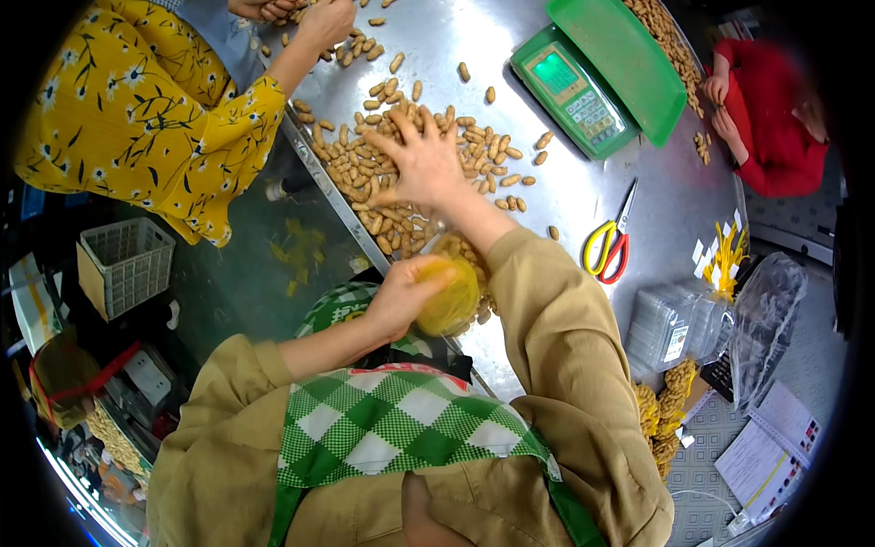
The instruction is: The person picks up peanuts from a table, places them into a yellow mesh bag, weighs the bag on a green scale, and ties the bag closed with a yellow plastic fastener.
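My left hand [408,292] grips a yellow mesh net [449,301] at the near edge of a steel table [444,41]. Above the net, peanuts show through what looks like a clear plastic piece [459,247]; its full shape is hidden. My right hand [425,163] lies spread over a heap of unshelled peanuts [355,167], palm down, fingers apart. It is not closed around any of them. Loose peanuts [545,140] are scattered to the right of the heap.
A green digital scale [574,96] with a green pan [622,61] stands beyond. Scissors [608,249] with yellow and red handles lie right, near clear plastic boxes [660,321] and filled nets [666,424]. Co-workers sit at left in a yellow floral garment [150,123] and at right in red [779,116].
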Demonstrator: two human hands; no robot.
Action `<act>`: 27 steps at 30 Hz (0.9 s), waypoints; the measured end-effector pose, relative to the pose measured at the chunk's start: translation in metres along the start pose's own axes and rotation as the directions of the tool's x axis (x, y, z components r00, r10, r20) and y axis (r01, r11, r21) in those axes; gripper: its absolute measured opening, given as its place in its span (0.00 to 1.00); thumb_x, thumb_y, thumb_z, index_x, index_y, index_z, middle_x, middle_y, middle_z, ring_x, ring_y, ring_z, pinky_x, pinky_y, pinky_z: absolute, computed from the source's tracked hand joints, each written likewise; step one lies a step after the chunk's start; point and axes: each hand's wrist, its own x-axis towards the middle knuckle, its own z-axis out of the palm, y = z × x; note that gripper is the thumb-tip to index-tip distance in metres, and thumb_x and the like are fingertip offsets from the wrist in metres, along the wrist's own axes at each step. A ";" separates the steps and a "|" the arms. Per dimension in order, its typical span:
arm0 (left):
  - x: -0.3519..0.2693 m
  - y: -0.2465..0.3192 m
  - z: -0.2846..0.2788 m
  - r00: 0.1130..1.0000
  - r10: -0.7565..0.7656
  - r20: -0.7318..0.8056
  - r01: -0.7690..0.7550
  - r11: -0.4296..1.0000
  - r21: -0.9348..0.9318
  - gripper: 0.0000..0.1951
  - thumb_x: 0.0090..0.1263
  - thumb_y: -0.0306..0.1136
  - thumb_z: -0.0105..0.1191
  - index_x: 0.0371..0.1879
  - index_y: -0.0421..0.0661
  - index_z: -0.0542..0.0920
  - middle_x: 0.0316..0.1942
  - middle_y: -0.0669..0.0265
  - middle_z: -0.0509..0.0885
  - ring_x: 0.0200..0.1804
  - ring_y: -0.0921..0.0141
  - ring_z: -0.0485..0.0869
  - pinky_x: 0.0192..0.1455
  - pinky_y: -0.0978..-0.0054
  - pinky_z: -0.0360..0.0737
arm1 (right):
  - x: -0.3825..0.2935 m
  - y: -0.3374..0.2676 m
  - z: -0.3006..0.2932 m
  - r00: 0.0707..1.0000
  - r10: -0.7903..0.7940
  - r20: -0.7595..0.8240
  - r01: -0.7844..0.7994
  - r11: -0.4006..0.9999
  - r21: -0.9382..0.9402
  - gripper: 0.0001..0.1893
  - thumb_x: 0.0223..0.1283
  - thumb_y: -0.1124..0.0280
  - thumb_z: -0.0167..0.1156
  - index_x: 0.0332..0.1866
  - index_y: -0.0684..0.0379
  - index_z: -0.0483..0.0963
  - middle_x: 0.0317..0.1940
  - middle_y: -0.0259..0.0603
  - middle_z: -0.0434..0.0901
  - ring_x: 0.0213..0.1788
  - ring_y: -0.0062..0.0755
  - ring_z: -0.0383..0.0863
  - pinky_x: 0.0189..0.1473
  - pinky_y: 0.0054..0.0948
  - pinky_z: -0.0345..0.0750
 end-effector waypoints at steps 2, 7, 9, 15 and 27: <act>0.001 -0.001 0.000 1.000 0.002 0.006 -0.002 1.000 -0.010 0.10 0.67 0.27 0.52 0.44 0.36 0.77 0.36 0.68 0.82 0.34 0.79 0.79 0.37 0.82 0.76 | -0.013 -0.005 -0.002 0.995 -0.057 0.080 0.057 0.998 0.001 0.47 0.36 0.30 0.61 0.67 0.30 0.56 0.70 0.42 0.49 0.71 0.59 0.43 0.61 0.72 0.51; 0.001 0.000 -0.002 0.999 0.021 0.025 -0.021 1.000 0.008 0.10 0.67 0.26 0.51 0.44 0.36 0.77 0.36 0.67 0.82 0.36 0.78 0.80 0.39 0.81 0.77 | -0.035 0.001 0.014 0.999 -0.031 -0.044 0.031 0.999 -0.017 0.36 0.34 0.50 0.68 0.57 0.35 0.68 0.63 0.44 0.60 0.65 0.58 0.56 0.51 0.62 0.64; 0.002 -0.002 -0.002 0.999 0.030 0.016 -0.030 0.999 0.010 0.10 0.66 0.25 0.51 0.44 0.36 0.78 0.37 0.66 0.83 0.37 0.78 0.81 0.42 0.80 0.78 | -0.038 0.008 0.030 0.998 0.046 -0.038 -0.046 0.999 0.006 0.33 0.35 0.52 0.68 0.55 0.36 0.71 0.62 0.44 0.61 0.63 0.56 0.58 0.50 0.60 0.64; 0.001 -0.007 -0.001 0.999 0.043 0.015 -0.043 0.999 -0.001 0.09 0.67 0.25 0.50 0.43 0.36 0.78 0.38 0.65 0.83 0.38 0.77 0.81 0.41 0.80 0.78 | -0.055 -0.003 0.017 0.981 0.021 -0.192 -0.021 1.000 0.001 0.30 0.36 0.50 0.69 0.51 0.40 0.73 0.61 0.42 0.62 0.62 0.55 0.59 0.49 0.62 0.66; 0.005 -0.016 0.007 0.999 0.032 0.039 -0.033 0.999 0.028 0.09 0.66 0.25 0.51 0.43 0.36 0.78 0.37 0.65 0.83 0.37 0.76 0.81 0.41 0.80 0.78 | -0.080 0.002 0.031 0.979 -0.003 -0.202 0.023 0.995 0.096 0.18 0.40 0.68 0.64 0.42 0.47 0.74 0.48 0.44 0.67 0.45 0.58 0.70 0.33 0.39 0.81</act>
